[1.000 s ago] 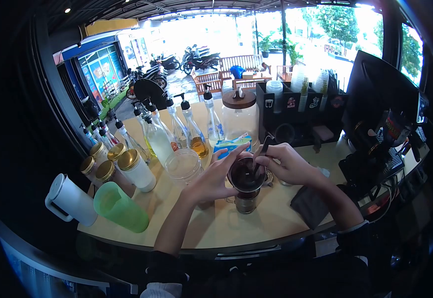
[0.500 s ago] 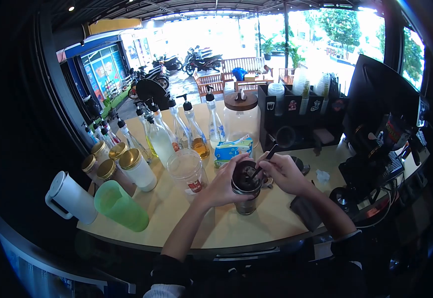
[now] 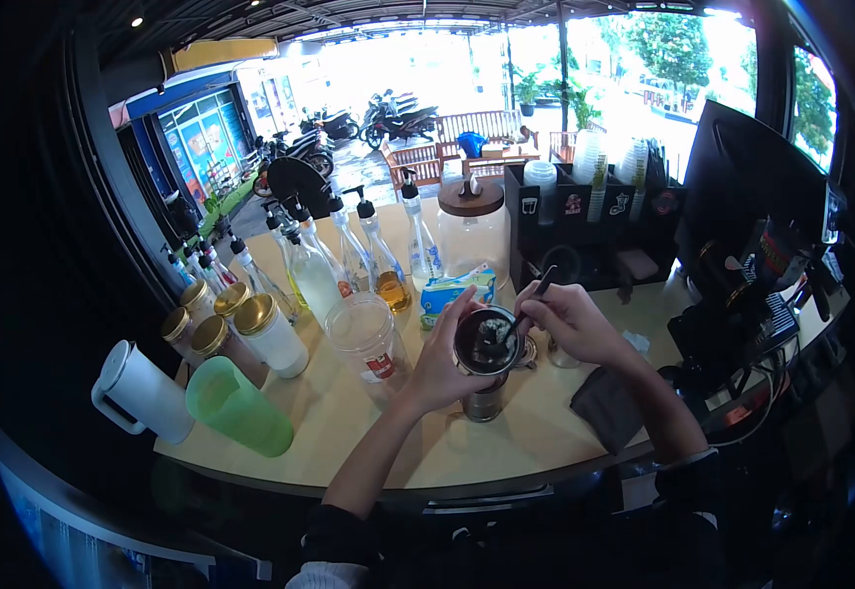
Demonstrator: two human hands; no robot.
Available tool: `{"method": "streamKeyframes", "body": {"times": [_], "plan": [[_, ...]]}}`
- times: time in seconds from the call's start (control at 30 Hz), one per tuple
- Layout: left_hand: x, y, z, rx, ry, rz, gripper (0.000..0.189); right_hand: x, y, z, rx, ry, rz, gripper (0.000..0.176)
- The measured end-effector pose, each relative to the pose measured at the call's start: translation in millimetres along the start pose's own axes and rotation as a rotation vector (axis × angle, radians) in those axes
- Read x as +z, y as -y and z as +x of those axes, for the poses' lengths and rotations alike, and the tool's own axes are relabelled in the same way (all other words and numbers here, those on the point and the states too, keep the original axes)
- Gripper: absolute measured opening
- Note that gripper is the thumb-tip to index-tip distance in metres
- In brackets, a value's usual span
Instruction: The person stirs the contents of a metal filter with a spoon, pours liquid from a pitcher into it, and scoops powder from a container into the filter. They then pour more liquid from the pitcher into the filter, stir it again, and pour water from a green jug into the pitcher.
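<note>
My left hand [image 3: 434, 365] is wrapped round a dark cup with a metal rim [image 3: 487, 367], its mouth tipped towards me. Inside it are dark contents with pale patches. Between the thumb and fingers of my right hand [image 3: 567, 322] is a black spoon [image 3: 523, 321], its lower end down in the cup. Directly below, a shiny metal cylinder [image 3: 483, 405] stands on the counter, partly hidden by the cup. Left of my left hand is a clear plastic tub [image 3: 361, 339] with a red label. A blue and green tissue pack [image 3: 455, 292] lies just behind the cup.
Pump bottles [image 3: 380, 260], gold-lidded jars [image 3: 272, 334], a green pitcher [image 3: 241, 407] and a white jug [image 3: 141, 393] line the left. Behind are a wooden-lidded jar [image 3: 474, 231] and a black cup organizer [image 3: 594, 231]. A dark cloth [image 3: 609, 407] lies near my right forearm.
The cup has tipped so its mouth faces me more, uncovering more of the metal cylinder below. My right hand and the spoon have shifted slightly up and to the right.
</note>
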State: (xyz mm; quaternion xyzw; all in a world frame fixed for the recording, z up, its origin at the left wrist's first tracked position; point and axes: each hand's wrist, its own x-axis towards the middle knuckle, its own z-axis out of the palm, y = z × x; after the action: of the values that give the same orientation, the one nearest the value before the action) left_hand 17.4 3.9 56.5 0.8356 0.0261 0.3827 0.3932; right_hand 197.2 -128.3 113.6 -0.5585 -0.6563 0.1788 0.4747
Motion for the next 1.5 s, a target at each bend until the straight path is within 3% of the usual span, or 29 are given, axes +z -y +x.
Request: {"method": "streamKeyframes", "body": {"times": [0.1,0.23,0.33,0.43,0.53,0.6,0.67,0.93,1.0,1.17,1.23,1.5], "plan": [[-8.9,-5.3,5.4,-0.008,0.062,-0.042,0.114,5.5,4.1,0.3,-0.109,0.025,0.037,0.019],[-15.8,-2.6,4.6,-0.006,0.12,-0.044,0.116,-0.6,14.0,1.3,-0.05,0.011,-0.099,0.018],[-18.8,-8.0,5.3,-0.008,0.137,-0.02,0.117,3.7,13.0,1.7,-0.154,-0.043,-0.081,0.017],[-17.5,-7.6,2.3,-0.028,0.118,-0.091,0.116,6.8,20.6,0.3,-0.123,0.0,-0.048,0.016],[-17.7,-12.8,1.9,0.03,0.09,-0.046,0.112,9.5,21.2,0.8,-0.166,-0.132,-0.043,0.015],[-17.0,-10.0,0.7,-0.004,0.102,-0.081,0.115,13.9,20.4,-1.5,-0.218,-0.051,-0.148,0.014],[-15.9,-5.0,0.4,-0.037,0.114,-0.116,0.117,14.4,18.1,-0.4,-0.255,-0.119,-0.191,0.014],[-4.9,6.3,-2.5,0.129,-0.079,-0.118,0.111,21.1,26.9,-6.3,-0.378,-0.207,-0.379,0.007],[-0.5,4.3,-4.2,0.125,-0.102,-0.102,0.11,24.6,29.7,-5.9,-0.352,-0.294,-0.36,0.005],[5.8,4.9,-7.5,0.095,-0.163,-0.11,0.108,34.5,26.9,-9.5,-0.382,-0.243,-0.41,0.008],[9.0,7.4,-9.9,0.127,-0.195,-0.076,0.103,36.6,29.1,-9.4,-0.382,-0.369,-0.419,0.007],[9.5,5.1,-11.2,0.083,-0.193,-0.041,0.1,42.9,29.7,-12.6,-0.316,-0.326,-0.368,0.006]]}}
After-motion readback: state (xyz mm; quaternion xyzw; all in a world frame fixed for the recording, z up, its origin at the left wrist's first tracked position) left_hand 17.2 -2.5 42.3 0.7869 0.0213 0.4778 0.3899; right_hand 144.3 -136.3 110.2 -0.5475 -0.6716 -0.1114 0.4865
